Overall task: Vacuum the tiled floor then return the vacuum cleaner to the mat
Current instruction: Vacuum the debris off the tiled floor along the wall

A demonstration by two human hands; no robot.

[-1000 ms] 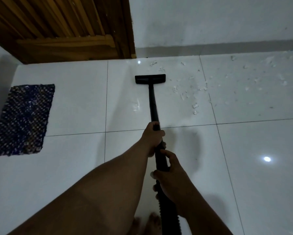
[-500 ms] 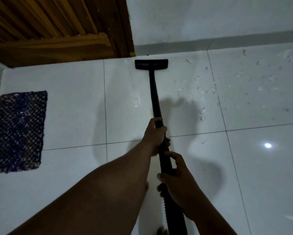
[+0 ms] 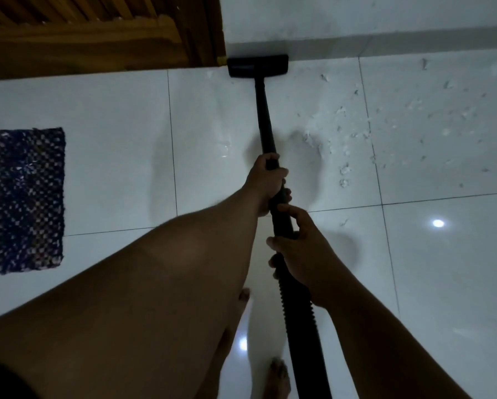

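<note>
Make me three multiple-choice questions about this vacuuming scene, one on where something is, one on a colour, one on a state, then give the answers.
1. Where is the flat black vacuum floor head?
A. On the mat
B. Against the base of the white wall, beside the wooden door
C. Lifted in the air

2. What colour is the woven rectangular mat?
A. Dark blue with pale flecks
B. Red
C. Plain green

3. What state is the white tiled floor in, right of the black wand?
A. Wet with puddles
B. Littered with pale scraps
C. Covered by carpet

Answers: 1 B, the head touches the skirting by the door frame. 2 A, blue weave shows at left. 3 B, white scraps dot those tiles.
</note>
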